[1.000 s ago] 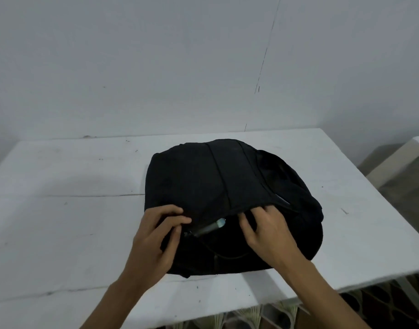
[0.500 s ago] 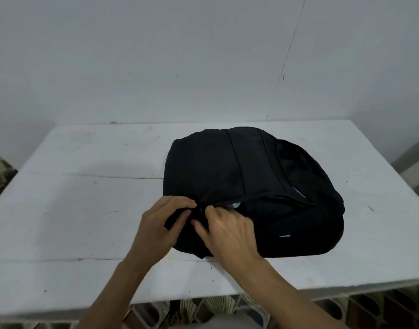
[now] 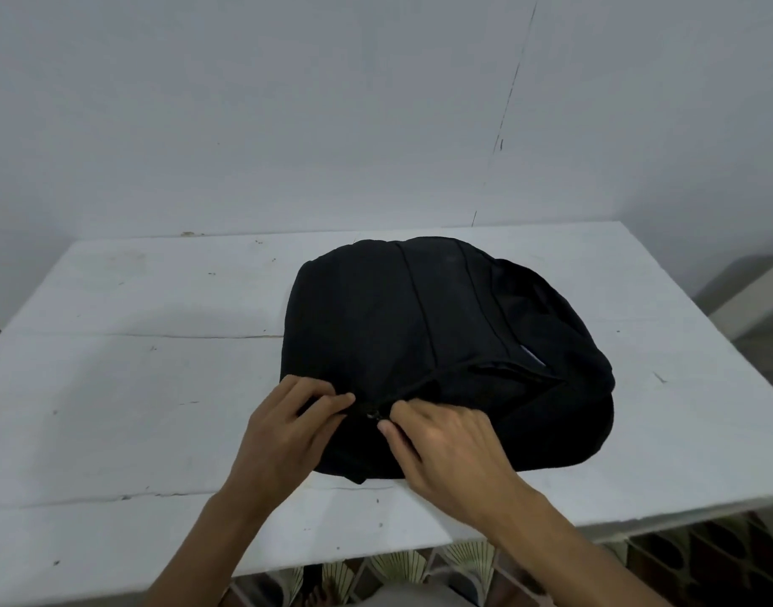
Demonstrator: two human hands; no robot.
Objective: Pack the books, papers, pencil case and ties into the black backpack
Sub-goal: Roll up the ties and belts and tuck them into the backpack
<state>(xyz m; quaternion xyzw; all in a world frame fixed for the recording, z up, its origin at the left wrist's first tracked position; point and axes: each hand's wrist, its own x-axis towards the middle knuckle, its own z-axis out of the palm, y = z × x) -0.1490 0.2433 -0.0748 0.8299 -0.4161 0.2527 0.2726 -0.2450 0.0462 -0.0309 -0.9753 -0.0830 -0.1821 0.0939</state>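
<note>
The black backpack [image 3: 446, 343] lies bulging on the white table [image 3: 135, 387], its near end toward me. My left hand [image 3: 288, 431] pinches the fabric at the backpack's near left edge. My right hand [image 3: 446, 449] pinches the zipper pull [image 3: 373, 414] just right of the left hand's fingertips. The zipper line runs from there toward the right and looks closed. A small pale tag [image 3: 531, 354] shows on the backpack's right side. No books, papers, pencil case or ties are in view.
A grey wall stands behind the table. A pale piece of furniture [image 3: 752, 300] sits at the right edge. Patterned floor tiles [image 3: 704, 567] show below the table's near edge.
My right hand has slid the zipper leftward until it meets my left hand. The light-coloured object seen in the gap a second ago is hidden now.
</note>
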